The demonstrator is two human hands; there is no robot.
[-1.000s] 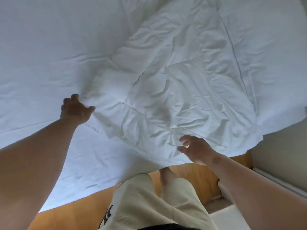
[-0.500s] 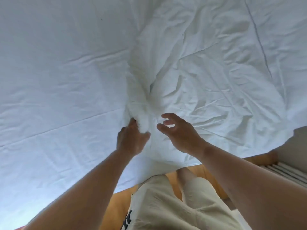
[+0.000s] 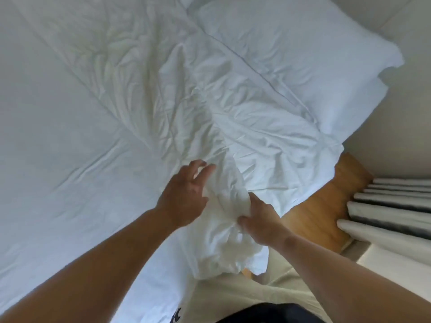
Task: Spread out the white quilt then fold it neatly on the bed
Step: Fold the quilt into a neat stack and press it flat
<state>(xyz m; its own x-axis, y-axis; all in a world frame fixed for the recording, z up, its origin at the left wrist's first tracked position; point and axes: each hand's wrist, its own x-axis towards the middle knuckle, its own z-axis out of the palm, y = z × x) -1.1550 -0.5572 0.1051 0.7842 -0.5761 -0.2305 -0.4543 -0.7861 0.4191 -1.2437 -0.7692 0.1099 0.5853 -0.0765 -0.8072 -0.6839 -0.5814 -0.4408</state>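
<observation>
Down at the near edge of the bed (image 3: 58, 136), the right hand (image 3: 258, 221) grips a bunched fold of the white quilt (image 3: 245, 113), which lies crumpled across it. The left hand (image 3: 184, 197) touches the bunch, fingers loosely spread.

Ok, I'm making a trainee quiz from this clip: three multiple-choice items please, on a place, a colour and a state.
1. Where in the view is the pillow? A) lower left B) upper right C) bottom centre
2. The floor is: A) orange-brown B) grey C) blue
3. The right hand is: A) flat and open B) out of view C) gripping bunched quilt
B: the pillow lies at the upper right. A: the floor shows warm wood. C: the right hand's fingers curl into the quilt.
</observation>
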